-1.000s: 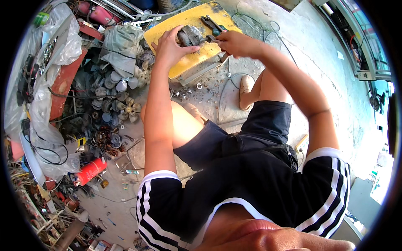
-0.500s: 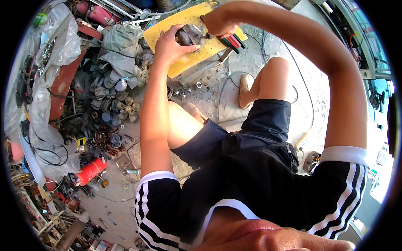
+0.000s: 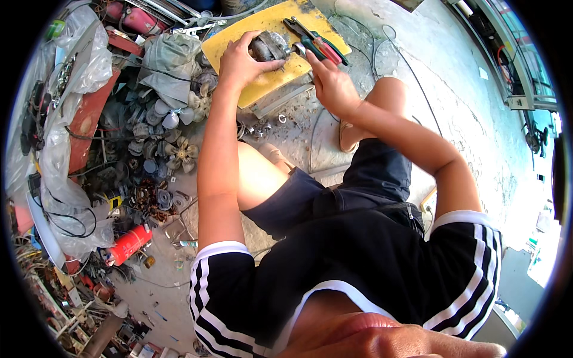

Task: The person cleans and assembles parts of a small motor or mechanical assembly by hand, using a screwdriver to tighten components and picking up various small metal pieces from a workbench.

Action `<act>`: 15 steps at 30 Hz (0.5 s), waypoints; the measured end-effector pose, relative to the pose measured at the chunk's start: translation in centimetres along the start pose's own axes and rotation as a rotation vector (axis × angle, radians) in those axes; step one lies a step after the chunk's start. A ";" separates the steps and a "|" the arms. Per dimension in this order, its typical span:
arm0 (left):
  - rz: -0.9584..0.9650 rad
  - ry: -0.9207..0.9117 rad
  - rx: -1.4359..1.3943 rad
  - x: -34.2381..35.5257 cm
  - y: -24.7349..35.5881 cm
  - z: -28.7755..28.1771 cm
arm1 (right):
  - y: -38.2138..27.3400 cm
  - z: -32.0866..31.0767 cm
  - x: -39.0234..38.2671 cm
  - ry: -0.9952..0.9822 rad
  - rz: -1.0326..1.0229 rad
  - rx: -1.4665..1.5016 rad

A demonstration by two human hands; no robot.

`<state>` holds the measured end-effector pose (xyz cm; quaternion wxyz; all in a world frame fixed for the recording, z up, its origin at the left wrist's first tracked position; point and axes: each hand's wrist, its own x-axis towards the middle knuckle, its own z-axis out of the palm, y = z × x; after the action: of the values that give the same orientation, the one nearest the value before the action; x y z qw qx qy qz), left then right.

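My left hand is wrapped round a dirty grey electric motor, with the thumb along its near side. The motor rests on a worn yellow board. My right hand is closed just right of the motor, its fingertips at a small bright metal piece by the motor's end. The fingers hide most of what they hold, and I cannot tell whether that piece belongs to the motor. Beyond the right hand, several hand tools with red and dark green handles lie together on the board.
Old fan parts and motors are heaped on the left, beside a grey cloth and clear plastic sheeting. A red cylinder lies lower left. Black cables cross the concrete floor at right, near a metal shelf frame.
My right hand has drawn back toward me from over the tools, uncovering them, and its fingertips are now by the motor's end. My left hand keeps its hold on the motor.
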<state>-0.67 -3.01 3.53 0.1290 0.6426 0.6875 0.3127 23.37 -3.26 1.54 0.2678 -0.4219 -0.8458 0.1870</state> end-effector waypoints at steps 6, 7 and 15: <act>0.056 0.020 -0.060 0.4 0.3 0.5 | 1.8 5.2 -1.4 0.285 -0.027 0.207; 0.083 0.036 -0.046 0.3 0.3 0.5 | 1.9 5.7 -1.4 0.301 -0.019 0.222; 0.067 -0.005 -0.107 0.1 -0.4 0.3 | 0.3 1.6 -1.4 0.080 0.198 0.344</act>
<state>-0.85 -2.83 3.07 0.1542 0.6584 0.6474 0.3517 23.27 -4.34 -0.35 0.3496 -0.4581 -0.7445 0.3372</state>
